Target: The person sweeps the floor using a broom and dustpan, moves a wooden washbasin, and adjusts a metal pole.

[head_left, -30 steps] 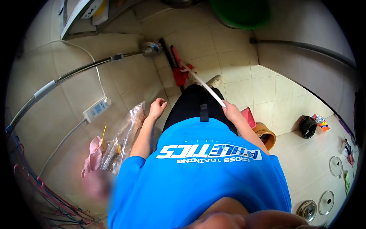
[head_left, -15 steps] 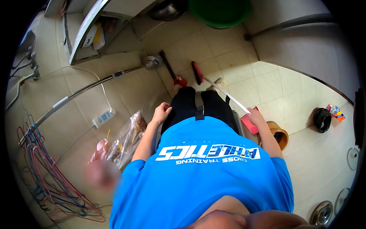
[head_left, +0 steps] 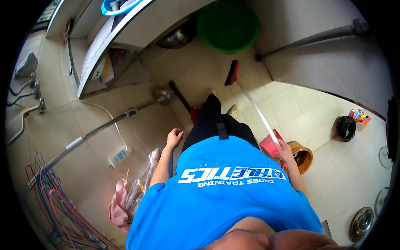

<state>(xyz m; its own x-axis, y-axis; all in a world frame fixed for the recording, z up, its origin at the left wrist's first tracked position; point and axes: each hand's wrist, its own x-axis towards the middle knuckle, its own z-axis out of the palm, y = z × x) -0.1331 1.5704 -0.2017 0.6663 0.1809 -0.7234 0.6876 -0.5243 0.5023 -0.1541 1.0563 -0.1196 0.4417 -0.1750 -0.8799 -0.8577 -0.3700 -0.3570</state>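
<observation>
In the head view my right hand (head_left: 284, 151) is wrapped round the white handle of a broom (head_left: 258, 109). Its red head with dark bristles (head_left: 233, 73) lies out ahead over the tiled floor. My left hand (head_left: 175, 137) hangs beside my thigh with its fingers curled, and nothing shows in it. Just beyond my right hand are a pink object (head_left: 271, 143) and an orange-brown bucket (head_left: 306, 157). Ahead of my left hand, a dark bar (head_left: 179, 96) runs to a red thing (head_left: 195, 113) partly hidden by my leg.
A green basin (head_left: 228, 27) and a metal bowl (head_left: 177, 38) stand ahead. On the left are a cabinet (head_left: 137, 25), a metal rail (head_left: 100, 129), clothes hangers (head_left: 54, 200), a power strip (head_left: 120, 156) and clear plastic bags (head_left: 141, 179). A small black bin (head_left: 346, 128) stands right.
The broom head has shifted to the right and farther ahead, its handle still in my right hand. My feet have moved, one now farther forward. The left hand sits slightly lower in view.
</observation>
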